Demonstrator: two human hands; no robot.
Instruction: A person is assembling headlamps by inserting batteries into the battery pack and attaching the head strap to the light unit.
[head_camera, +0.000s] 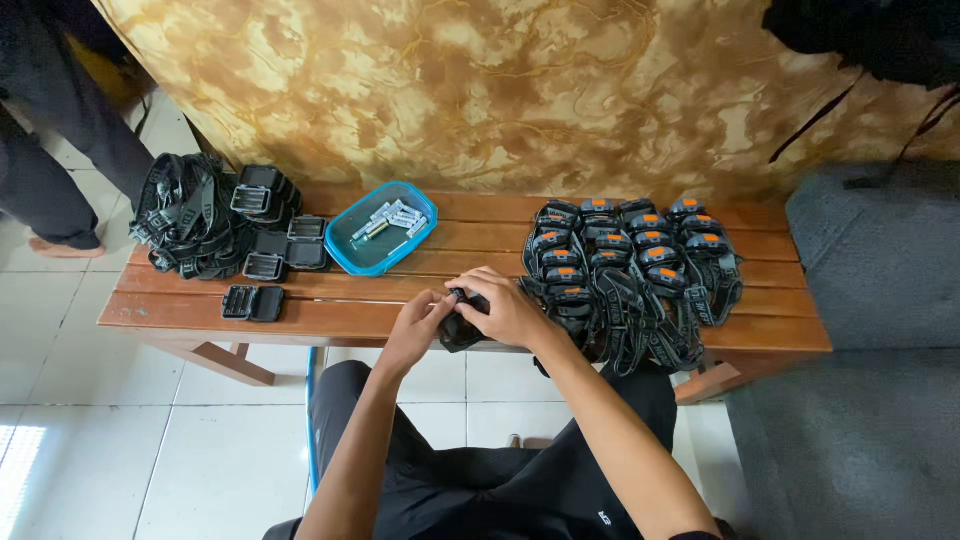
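left hand (415, 325) and right hand (508, 308), fingers curled round black headlamp (460, 325)

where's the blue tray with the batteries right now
In the head view, the blue tray sits on the wooden bench, left of centre toward the wall, just right of the opened black cases and up-left of both hands.

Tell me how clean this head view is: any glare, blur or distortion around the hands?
Head view: even, soft light; pale glare on the white floor tiles at bottom left; wide-angle bending bows the brown wooden bench; both hands, left hand and right hand, look sharp on the small black device.
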